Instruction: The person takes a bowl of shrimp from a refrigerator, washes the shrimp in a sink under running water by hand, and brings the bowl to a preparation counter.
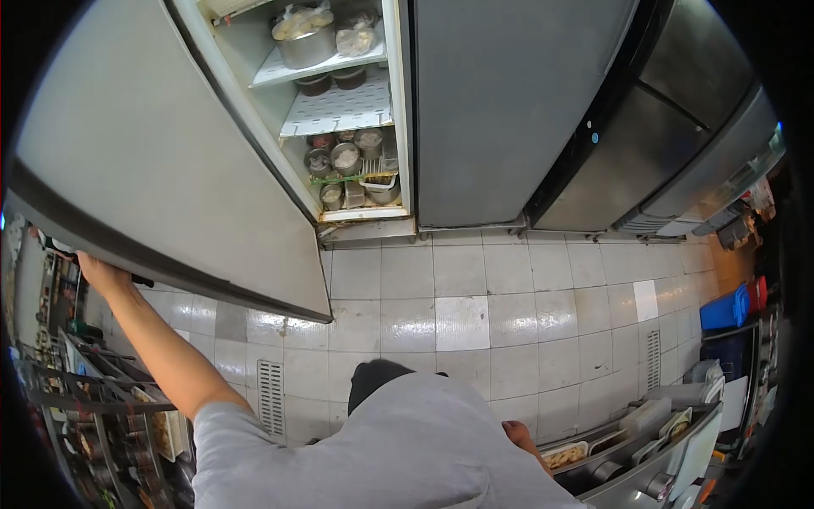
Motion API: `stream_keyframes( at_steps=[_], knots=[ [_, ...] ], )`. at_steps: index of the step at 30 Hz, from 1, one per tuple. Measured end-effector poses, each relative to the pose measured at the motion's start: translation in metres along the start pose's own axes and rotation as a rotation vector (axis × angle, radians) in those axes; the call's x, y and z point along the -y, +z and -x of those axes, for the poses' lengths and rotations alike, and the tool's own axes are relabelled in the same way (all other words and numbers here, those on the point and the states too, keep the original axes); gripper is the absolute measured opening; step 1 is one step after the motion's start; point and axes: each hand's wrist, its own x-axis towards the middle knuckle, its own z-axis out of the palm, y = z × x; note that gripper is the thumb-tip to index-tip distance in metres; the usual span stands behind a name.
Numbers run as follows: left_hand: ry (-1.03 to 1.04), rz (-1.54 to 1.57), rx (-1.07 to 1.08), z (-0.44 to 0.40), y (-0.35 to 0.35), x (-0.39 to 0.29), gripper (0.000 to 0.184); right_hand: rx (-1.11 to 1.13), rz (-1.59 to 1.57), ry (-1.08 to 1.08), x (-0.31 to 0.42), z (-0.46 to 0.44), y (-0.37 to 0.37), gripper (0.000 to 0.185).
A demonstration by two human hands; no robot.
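Observation:
On the left, my left hand [103,273] is closed at the outer edge of a tall refrigerator door [170,136], its fingertips hidden behind the door. That door stands wide open. Inside the refrigerator, a metal pot [307,47] with bagged food on top sits on the upper shelf [343,106], beside a clear plastic bag [356,39]. Lower down are dark round containers [348,77] and several metal canisters [346,159]. My right hand [515,434] hangs low beside my body with curled fingers, near a counter holding food trays; nothing shows in it.
A closed grey door [509,110] and stainless steel units [610,144] line the wall to the right. Floor drains [271,397] are set into the white tiles [407,322]. A blue bin [725,310] stands far right; racks [102,416] fill the lower left.

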Motion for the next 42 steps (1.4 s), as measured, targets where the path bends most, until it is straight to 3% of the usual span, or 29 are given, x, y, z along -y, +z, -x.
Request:
stream_keyframes(
  at_steps=[1, 3, 4, 6, 8, 13, 18, 20, 25, 29, 31, 33, 35, 36, 38, 39, 40, 41, 42],
  knots=[
    [0.082, -0.041, 0.074, 0.015, 0.022, -0.004, 0.03, 0.01, 0.007, 0.001, -0.016, -0.018, -0.002, 0.047],
    [0.06, 0.083, -0.036, 0.043, 0.083, -0.019, 0.025, -0.041, 0.182, -0.186, -0.07, -0.07, 0.0, 0.047],
    [0.07, 0.104, -0.072, 0.059, 0.114, -0.024, 0.024, -0.026, 0.194, -0.182, -0.066, -0.069, -0.008, 0.047],
    [0.08, 0.146, -0.093, 0.085, 0.168, -0.027, 0.026, -0.01, 0.137, -0.061, -0.039, -0.062, -0.027, 0.049],
    [0.152, 0.134, -0.142, 0.113, 0.236, -0.028, 0.027, 0.014, 0.157, -0.06, -0.018, -0.066, -0.042, 0.049],
    [0.274, 0.149, -0.033, 0.142, 0.372, 0.005, 0.026, 0.02, 0.122, -0.057, 0.03, -0.112, -0.078, 0.049],
    [0.539, -0.124, 0.023, 0.14, 0.511, 0.064, 0.024, -0.025, 0.204, -0.274, 0.068, -0.172, -0.147, 0.046],
    [0.242, -0.108, 0.128, 0.143, 0.567, 0.063, 0.044, -0.065, 0.194, -0.246, 0.098, -0.171, -0.187, 0.046],
    [0.513, -0.404, 0.176, 0.09, 0.659, 0.134, 0.048, -0.168, 0.036, -0.102, 0.138, -0.206, -0.239, 0.045],
    [0.418, -0.48, 0.17, 0.079, 0.688, 0.143, 0.044, -0.088, 0.002, -0.061, 0.155, -0.227, -0.259, 0.043],
    [0.408, -0.522, 0.196, 0.075, 0.682, 0.139, 0.045, -0.008, 0.309, -0.345, 0.145, -0.258, -0.265, 0.043],
    [0.391, -0.564, 0.227, 0.076, 0.68, 0.126, 0.046, 0.084, 0.42, -0.386, 0.17, -0.268, -0.28, 0.044],
    [0.025, -0.398, 0.249, 0.085, 0.685, 0.095, 0.049, 0.252, 0.673, -0.525, 0.181, -0.277, -0.294, 0.047],
    [0.028, -0.404, 0.241, 0.096, 0.683, 0.081, 0.049, 0.254, 0.68, -0.532, 0.171, -0.299, -0.306, 0.047],
    [-0.171, -0.289, 0.128, 0.111, 0.672, 0.058, 0.05, 0.089, 0.843, -0.71, 0.14, -0.358, -0.328, 0.044],
    [0.051, -0.312, 0.22, 0.109, 0.644, 0.067, 0.038, 0.056, 0.856, -0.608, 0.142, -0.381, -0.338, 0.043],
    [0.272, -0.333, 0.314, 0.105, 0.6, 0.082, 0.027, 0.023, 0.774, -0.639, 0.159, -0.379, -0.353, 0.043],
    [0.125, -0.183, 0.131, 0.108, 0.561, 0.086, 0.033, 0.048, 0.858, -0.659, 0.178, -0.376, -0.369, 0.038],
    [0.105, -0.277, 0.045, 0.126, 0.548, 0.059, 0.038, 0.074, 0.944, -0.679, 0.194, -0.376, -0.381, 0.037]
  ],
)
